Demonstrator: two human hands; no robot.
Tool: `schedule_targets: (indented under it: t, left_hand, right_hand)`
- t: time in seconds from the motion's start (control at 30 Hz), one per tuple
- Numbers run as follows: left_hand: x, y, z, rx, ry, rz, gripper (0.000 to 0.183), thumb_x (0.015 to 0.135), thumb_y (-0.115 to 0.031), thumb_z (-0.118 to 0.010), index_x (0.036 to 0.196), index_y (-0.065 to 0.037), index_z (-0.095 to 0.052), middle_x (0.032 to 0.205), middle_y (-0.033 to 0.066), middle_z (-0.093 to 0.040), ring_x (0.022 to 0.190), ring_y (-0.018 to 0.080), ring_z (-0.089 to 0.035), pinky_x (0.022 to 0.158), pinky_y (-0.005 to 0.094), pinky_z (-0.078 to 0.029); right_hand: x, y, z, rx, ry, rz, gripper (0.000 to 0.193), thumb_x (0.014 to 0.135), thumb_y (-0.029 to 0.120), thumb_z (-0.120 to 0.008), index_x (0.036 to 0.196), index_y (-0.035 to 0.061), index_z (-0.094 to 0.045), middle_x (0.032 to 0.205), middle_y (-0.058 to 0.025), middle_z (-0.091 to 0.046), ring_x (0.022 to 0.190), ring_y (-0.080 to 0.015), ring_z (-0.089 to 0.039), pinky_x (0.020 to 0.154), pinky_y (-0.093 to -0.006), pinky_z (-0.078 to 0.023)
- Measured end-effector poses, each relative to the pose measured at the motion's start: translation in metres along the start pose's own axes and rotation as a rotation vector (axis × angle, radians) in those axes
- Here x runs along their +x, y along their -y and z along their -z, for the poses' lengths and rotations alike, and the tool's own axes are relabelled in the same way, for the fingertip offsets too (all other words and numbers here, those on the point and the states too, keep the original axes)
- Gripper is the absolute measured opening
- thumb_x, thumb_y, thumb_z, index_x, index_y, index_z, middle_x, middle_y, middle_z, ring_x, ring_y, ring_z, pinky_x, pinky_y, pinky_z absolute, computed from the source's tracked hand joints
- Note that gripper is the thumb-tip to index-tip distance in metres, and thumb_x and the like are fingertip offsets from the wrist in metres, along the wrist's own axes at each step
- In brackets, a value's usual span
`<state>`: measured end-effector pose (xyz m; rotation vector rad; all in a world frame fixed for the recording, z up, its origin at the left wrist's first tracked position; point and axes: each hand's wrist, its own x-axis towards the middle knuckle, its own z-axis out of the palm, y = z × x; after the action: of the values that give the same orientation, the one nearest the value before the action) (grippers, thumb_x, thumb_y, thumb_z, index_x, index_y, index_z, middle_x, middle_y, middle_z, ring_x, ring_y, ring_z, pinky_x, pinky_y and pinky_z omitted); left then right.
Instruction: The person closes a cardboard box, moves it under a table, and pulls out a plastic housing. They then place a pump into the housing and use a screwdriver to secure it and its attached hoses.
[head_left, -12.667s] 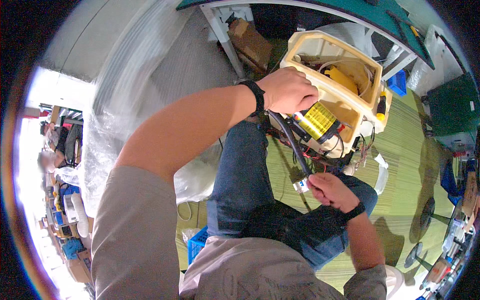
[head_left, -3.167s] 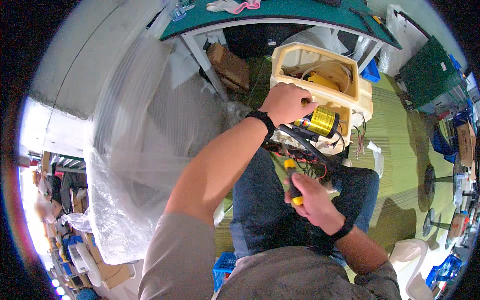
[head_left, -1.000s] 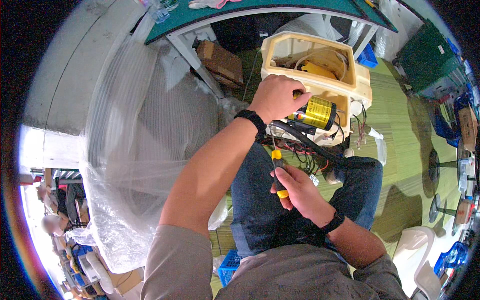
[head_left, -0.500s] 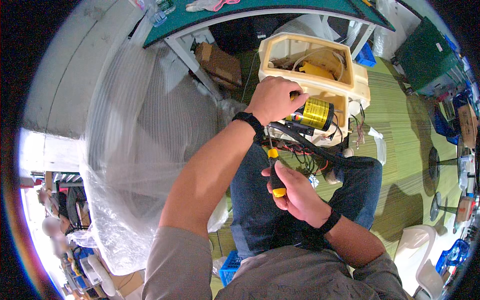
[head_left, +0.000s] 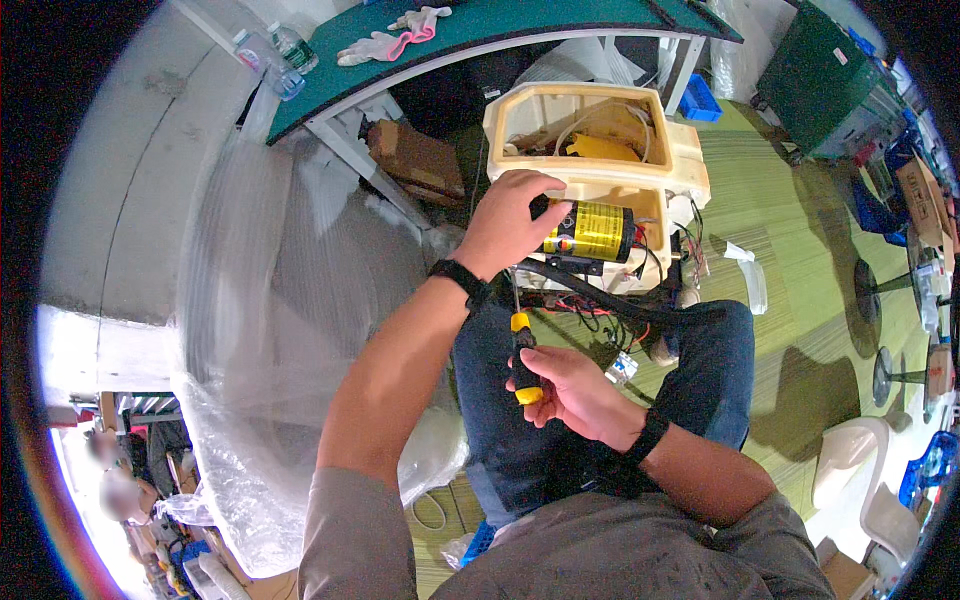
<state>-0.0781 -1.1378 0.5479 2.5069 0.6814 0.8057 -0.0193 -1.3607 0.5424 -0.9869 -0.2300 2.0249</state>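
A black cylindrical motor with a yellow label (head_left: 598,232) lies sideways on the cream plastic housing (head_left: 688,165) in front of me. My left hand (head_left: 508,222) is curled round the motor's left end, its fingers partly hidden. Below it, my right hand (head_left: 585,392) grips a screwdriver (head_left: 523,360) by its black and yellow handle. The screwdriver's thin shaft points up toward the motor's left end; its tip is hard to make out under my left wrist. A thick black hose (head_left: 610,295) runs from beneath the motor to the right, above loose wires.
My knees flank the housing's near side. A green-topped table (head_left: 490,32) stands behind it, with gloves (head_left: 395,38) and plastic bottles on top. Clear plastic wrap (head_left: 290,330) fills the left. A cardboard box (head_left: 415,160) and a blue bin (head_left: 700,100) sit near the table legs.
The whole view has shifted, so the housing, motor and hands appear farther left. My left hand's upper fingers look straighter at the motor's end. The right hand keeps its hold on the screwdriver.
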Motion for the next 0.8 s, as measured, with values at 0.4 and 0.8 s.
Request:
schedule_targets:
  t: [0.4, 0.8]
  left_hand:
    - [-0.143, -0.058, 0.031, -0.684, 0.183, 1.006, 0.041, 0.099, -0.038, -0.06, 0.116, -0.001, -0.064, 0.1, 0.0065, -0.07, 0.087, 0.0133, -0.065, 0.073, 0.0279, -0.051]
    - [-0.15, -0.054, 0.018, -0.785, 0.306, 1.011, 0.037, 0.093, -0.032, -0.068, 0.116, -0.003, -0.066, 0.097, 0.0015, -0.069, 0.084, 0.0096, -0.063, 0.071, 0.0261, -0.052]
  right_hand:
    - [0.011, -0.008, -0.002, -0.368, -0.1, 0.14, 0.044, 0.088, 0.041, -0.075, 0.089, 0.0036, -0.052, 0.063, -0.0011, -0.056, 0.045, -0.0102, -0.053, 0.038, -0.0252, -0.041]
    - [0.001, -0.021, 0.013, -0.128, -0.132, -0.016, 0.04, 0.097, 0.043, -0.061, 0.102, 0.0038, -0.054, 0.072, -0.0032, -0.061, 0.053, -0.0124, -0.061, 0.049, -0.0253, -0.052]
